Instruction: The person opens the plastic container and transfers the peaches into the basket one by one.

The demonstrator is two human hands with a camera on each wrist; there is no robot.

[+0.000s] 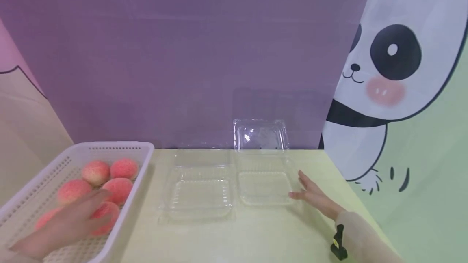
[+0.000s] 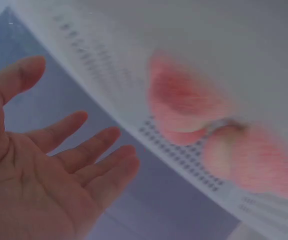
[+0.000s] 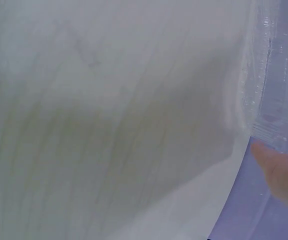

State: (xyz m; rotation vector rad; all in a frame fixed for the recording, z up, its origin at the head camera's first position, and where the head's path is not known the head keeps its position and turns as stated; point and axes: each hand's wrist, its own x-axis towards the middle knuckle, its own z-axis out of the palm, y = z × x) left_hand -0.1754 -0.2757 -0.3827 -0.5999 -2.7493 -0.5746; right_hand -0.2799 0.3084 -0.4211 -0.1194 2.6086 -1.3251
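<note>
My left hand [image 1: 69, 224], blurred, hovers over a white perforated basket [image 1: 117, 144] of several pink peaches [image 1: 96, 172]. Its fingers [image 2: 104, 150] are spread and relaxed in the left wrist view, palm showing, with nothing held. On the table stand two clear plastic clamshell boxes, a left one [image 1: 200, 210] and a right one [image 1: 265, 200], both with raised lids. My right hand [image 1: 316, 198] is beside the right box's right edge, fingers extended. The right wrist view shows part of this hand [image 3: 286, 175] next to clear plastic [image 3: 279, 75]; whether it touches is hard to tell.
The pale yellow table [image 1: 270, 234] ends at a purple backdrop [image 1: 183, 60]. A panda picture [image 1: 391, 92] covers the wall on the right. The basket's side wall rises between the peaches and the boxes.
</note>
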